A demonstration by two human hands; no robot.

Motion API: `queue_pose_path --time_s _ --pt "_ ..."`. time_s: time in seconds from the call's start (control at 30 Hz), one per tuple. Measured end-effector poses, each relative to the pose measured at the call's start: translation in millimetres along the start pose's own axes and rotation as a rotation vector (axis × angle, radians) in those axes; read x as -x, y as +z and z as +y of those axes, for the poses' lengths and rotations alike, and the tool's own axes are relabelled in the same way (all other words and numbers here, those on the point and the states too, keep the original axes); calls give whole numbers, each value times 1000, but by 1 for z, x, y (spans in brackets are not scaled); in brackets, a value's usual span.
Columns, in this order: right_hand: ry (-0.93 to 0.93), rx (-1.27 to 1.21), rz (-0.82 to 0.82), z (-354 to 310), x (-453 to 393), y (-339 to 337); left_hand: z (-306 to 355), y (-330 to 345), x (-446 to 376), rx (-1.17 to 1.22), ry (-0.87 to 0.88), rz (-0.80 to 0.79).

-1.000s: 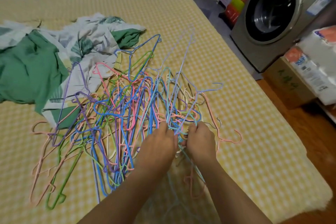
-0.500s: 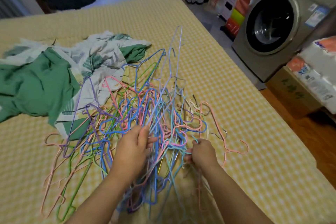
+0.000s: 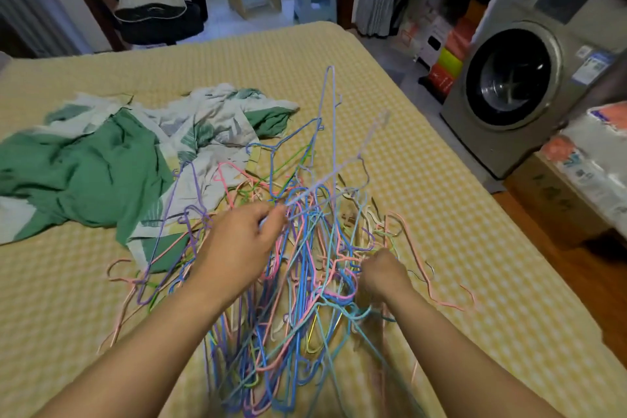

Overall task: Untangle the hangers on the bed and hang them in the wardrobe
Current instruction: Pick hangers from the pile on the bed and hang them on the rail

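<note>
Our left hand (image 3: 242, 244) pinches a pale lilac hanger (image 3: 342, 170) by its lower wire, fingers curled round it; it rises tilted up and away from the hand. Our right hand (image 3: 380, 273) is curled into the near right side of the tangle of hangers (image 3: 298, 282), gripping wires there; which one, we cannot tell. The tangle lies on the bed (image 3: 441, 248) between and ahead of both hands, some wires trailing back toward our forearms. Risk as we judge it: pulling the lilac hanger upward while hooks are still caught would lift the whole mass, tighten the knots or bend thin wire; loose pink hangers (image 3: 437, 288) right of the right hand could be dragged toward the bed edge and drop to the floor. Left of the left hand, green and white bedding (image 3: 101, 166) touches the tangle and may snag hooks. Open bed beyond the tangle gives room to lay freed hangers; the right side is tighter, with a washing machine (image 3: 519, 78) beyond the edge.
</note>
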State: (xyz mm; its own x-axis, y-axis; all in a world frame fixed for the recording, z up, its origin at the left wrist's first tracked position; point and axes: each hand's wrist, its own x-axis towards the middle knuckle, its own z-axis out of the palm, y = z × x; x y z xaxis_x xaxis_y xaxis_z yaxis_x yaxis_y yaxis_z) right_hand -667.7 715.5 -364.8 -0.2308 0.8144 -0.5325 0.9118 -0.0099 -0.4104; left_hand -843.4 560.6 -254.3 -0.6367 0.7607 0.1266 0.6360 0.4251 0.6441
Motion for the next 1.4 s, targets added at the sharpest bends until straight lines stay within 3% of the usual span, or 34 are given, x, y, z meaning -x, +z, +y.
queue_pose_path --time_s 0.13,0.3,0.47,0.57,0.67,0.77,0.83,0.9,0.97,1.03,1.13,1.17,1.3,1.4 --pt "5 35 135 -14 -23 -21 17 -5 -18 -163 198 -42" --pt "-46 -58 169 -22 -47 -44 51 -15 -46 418 31 102" --pt "-75 -372 94 -24 -24 -74 73 -54 -32 648 -60 196" --pt "-66 -888 -202 -51 43 -96 76 -87 14 691 -123 168" --pt "-42 -1352 -640 -83 118 -102 59 -105 75 540 -80 -63" --pt "-126 -1558 -762 -114 174 -87 35 -119 116 449 -119 -261" --pt "-168 -1527 -674 -133 189 -70 24 -122 128 343 -101 -322" --pt "-153 -1421 -615 -151 203 -51 17 -125 135 238 -174 -278" --pt "-173 -1233 -653 -163 219 -26 16 -121 137 320 -397 -200" --pt "-290 -1021 -734 -166 228 -4 16 -112 138 581 -682 -181" --pt "-361 -763 -852 -153 170 3 -1 -94 137 578 -823 -47" --pt "-323 -729 -783 -144 127 -1 -9 -88 135 557 -848 25" --pt "-83 -546 -214 -106 -46 -47 -28 -61 129 465 -899 179" --pt "34 -486 -93 -91 -141 -65 -41 -34 121 405 -865 218"
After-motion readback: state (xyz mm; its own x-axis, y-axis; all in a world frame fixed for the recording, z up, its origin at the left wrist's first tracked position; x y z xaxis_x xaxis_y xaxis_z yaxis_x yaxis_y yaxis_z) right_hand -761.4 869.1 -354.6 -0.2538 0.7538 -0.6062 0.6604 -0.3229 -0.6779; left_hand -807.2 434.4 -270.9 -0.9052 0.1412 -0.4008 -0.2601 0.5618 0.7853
